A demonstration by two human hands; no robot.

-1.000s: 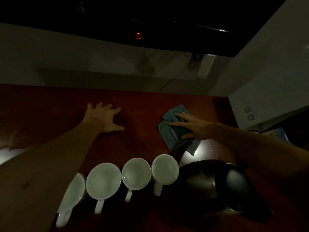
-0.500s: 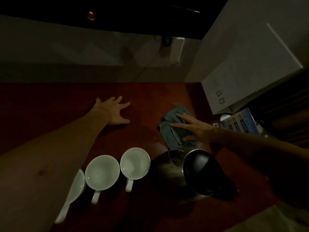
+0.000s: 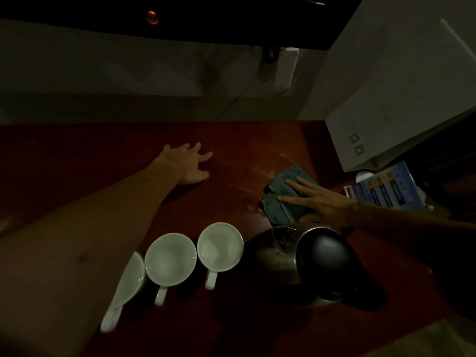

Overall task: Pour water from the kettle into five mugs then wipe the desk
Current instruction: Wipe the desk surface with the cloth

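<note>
My right hand point(image 3: 316, 199) lies flat with straight fingers on a folded grey-green cloth point(image 3: 286, 188) at the right of the red-brown desk point(image 3: 103, 155). Faint wet streaks show on the desk left of the cloth. My left hand point(image 3: 190, 163) rests spread on the bare desk further left. A steel kettle point(image 3: 278, 261) with a black lid point(image 3: 324, 256) stands near the front, just below the cloth. Left of it, three white mugs show in a row: one point(image 3: 220, 247) beside the kettle, one point(image 3: 170, 258) in the middle, one point(image 3: 128, 282) partly hidden by my left forearm.
A white box point(image 3: 401, 104) leans at the desk's right end, with a blue-and-white carton point(image 3: 383, 189) below it. A white power adapter point(image 3: 286, 65) with a cable hangs on the wall behind. The room is dim.
My right hand and the cloth have slid to the right across the desk. The view turned right, so fewer mugs show. My left hand stays planted.
</note>
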